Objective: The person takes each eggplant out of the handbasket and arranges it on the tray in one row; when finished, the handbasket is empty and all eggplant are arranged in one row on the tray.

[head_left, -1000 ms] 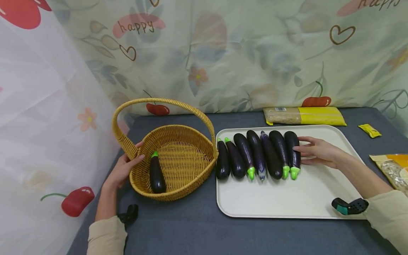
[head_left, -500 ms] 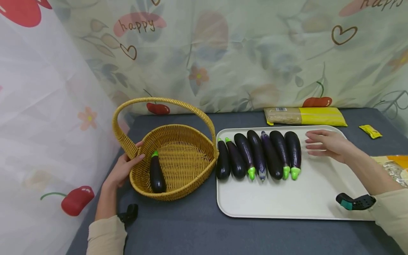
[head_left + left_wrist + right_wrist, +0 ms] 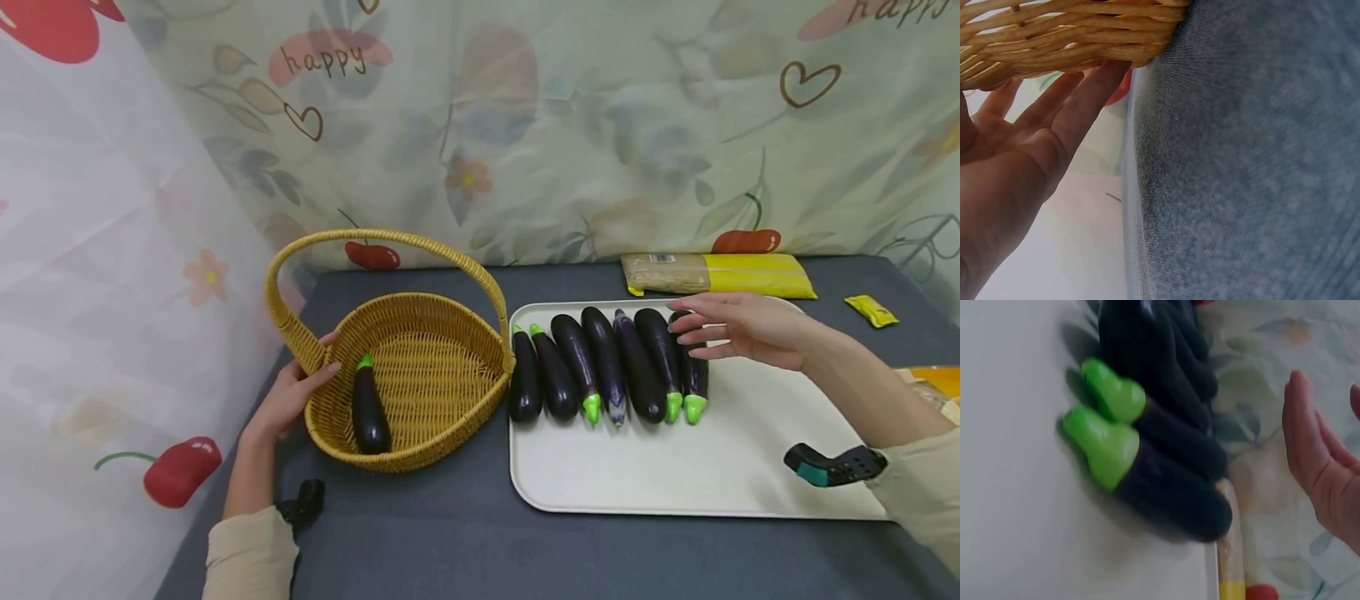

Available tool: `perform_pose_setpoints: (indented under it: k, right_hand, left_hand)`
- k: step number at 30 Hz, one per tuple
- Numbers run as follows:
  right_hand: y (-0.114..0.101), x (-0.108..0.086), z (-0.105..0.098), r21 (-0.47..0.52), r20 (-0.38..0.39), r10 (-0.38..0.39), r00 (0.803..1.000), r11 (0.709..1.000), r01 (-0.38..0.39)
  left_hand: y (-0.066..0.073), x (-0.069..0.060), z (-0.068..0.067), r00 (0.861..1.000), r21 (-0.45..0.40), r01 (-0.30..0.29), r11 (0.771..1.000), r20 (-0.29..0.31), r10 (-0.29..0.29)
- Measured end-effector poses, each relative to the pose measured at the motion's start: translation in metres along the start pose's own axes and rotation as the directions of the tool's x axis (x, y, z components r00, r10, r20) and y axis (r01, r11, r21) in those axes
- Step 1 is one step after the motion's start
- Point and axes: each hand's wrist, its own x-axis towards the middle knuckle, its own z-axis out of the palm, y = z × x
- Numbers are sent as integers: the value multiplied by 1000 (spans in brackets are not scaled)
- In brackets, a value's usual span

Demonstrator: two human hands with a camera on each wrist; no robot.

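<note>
My left hand holds the left side of a woven wicker basket near the foot of its handle, thumb over the rim. In the left wrist view its fingers press the basket's outer wall. One dark eggplant with a green cap lies inside. Over the right end of a row of several eggplants on a white tray, my right hand hovers with its fingers extended. It partly covers the rightmost eggplant. The right wrist view shows that hand apart from the eggplants.
Behind the tray lies a long yellow-ended packet. A small yellow sachet and a partly hidden orange bag are at the right. Patterned curtain closes off the back and left of the grey table.
My right hand leaves the rightmost eggplant, draws back to the right, then comes back left above it. The eggplants stay in place. My left hand and the basket have not moved.
</note>
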Motion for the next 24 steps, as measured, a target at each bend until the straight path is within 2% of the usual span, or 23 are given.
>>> perform_pose_setpoints:
  k: [3, 6, 15, 20, 24]
  right_hand:
    - [-6, 4, 17, 76, 115, -9, 993, 997, 0]
    - [-13, 9, 35, 102, 198, -12, 980, 995, -8]
    - [-25, 32, 83, 73, 279, 17, 960, 997, -39]
    - [-29, 43, 108, 106, 337, 4, 941, 993, -42]
    - [-31, 51, 127, 124, 395, -16, 919, 992, -36]
  left_hand:
    - [-1, 0, 0, 1000, 5, -1, 1000, -1, 1]
    - [-2, 0, 0, 1000, 11, -2, 1000, -3, 2]
    - [-4, -2, 0, 1000, 3, -15, 1000, -3, 15]
    - [-3, -1, 1, 1000, -1, -14, 1000, -3, 14]
    - [-2, 0, 1, 1000, -5, -11, 1000, -3, 11]
